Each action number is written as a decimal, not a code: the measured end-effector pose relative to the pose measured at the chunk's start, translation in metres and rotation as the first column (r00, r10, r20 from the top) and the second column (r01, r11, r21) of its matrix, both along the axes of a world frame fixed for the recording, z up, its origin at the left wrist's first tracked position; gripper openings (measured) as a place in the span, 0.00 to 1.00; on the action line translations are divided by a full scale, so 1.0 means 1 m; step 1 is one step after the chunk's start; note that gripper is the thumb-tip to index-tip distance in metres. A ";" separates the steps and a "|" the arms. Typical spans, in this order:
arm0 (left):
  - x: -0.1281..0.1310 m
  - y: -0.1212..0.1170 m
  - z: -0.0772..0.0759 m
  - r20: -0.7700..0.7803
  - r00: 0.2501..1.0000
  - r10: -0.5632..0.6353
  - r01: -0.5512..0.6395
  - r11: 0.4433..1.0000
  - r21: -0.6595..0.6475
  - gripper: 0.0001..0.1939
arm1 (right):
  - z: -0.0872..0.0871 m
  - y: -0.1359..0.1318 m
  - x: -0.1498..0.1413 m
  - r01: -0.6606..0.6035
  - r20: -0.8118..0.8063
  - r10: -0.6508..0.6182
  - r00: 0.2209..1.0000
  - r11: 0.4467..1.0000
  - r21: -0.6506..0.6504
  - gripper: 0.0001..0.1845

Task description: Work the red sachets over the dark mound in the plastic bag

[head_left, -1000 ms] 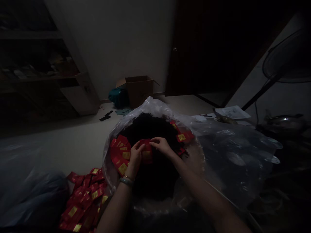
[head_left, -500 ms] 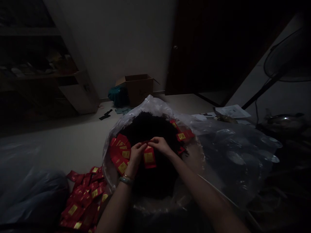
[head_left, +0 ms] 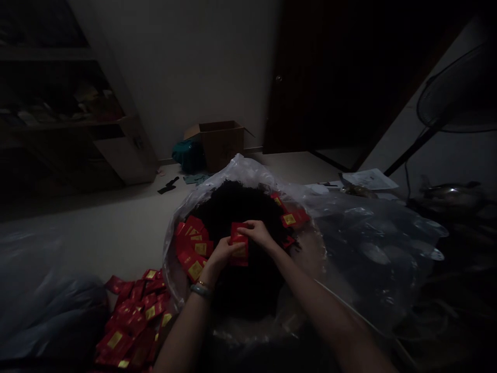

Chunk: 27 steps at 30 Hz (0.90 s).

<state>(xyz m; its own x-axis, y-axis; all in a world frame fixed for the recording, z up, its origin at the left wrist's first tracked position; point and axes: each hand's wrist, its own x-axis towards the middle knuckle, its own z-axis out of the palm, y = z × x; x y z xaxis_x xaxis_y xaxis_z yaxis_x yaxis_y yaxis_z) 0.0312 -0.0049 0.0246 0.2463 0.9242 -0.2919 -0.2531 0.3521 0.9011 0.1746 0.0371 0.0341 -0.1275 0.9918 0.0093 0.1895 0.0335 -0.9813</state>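
Observation:
A red packet with a gold label (head_left: 238,232) is held upright over a heap of dark, loose, leaf-like material (head_left: 233,202). My left hand (head_left: 222,253) grips its left side, thumb across the front. At its upper right edge, my right hand (head_left: 256,231) pinches it with closed fingers. The heap lies inside a round container lined with clear plastic (head_left: 182,204). Several more red packets (head_left: 192,243) rest on the heap's left side. A few others (head_left: 295,218) lie at its right edge.
On the floor at lower left is a pile of red packets (head_left: 134,316). A cardboard box (head_left: 223,145) and a teal bag (head_left: 188,155) stand by the wall. Clear plastic sheeting (head_left: 373,248) spreads to the right, near a standing fan (head_left: 458,93). Shelves (head_left: 66,124) are at left.
My left hand has slid from the packet's top edge down to its side, its thumb now over the front. My right hand stays near the top. The packet remains held.

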 end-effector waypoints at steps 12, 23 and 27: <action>0.000 0.003 -0.011 -0.044 0.996 0.083 -0.084 0.996 -0.029 0.21 | -0.004 -0.007 -0.013 0.024 0.185 -0.038 0.982 0.997 0.079 0.10; 0.001 0.004 -0.002 0.000 0.977 0.211 -0.211 0.977 -0.033 0.22 | -0.011 -0.003 0.091 0.047 0.718 0.011 0.696 0.997 -0.061 0.09; 0.000 0.003 -0.002 0.000 0.981 0.196 -0.195 0.980 -0.031 0.22 | -0.016 -0.002 0.077 -0.023 0.727 0.079 0.682 0.996 -0.086 0.02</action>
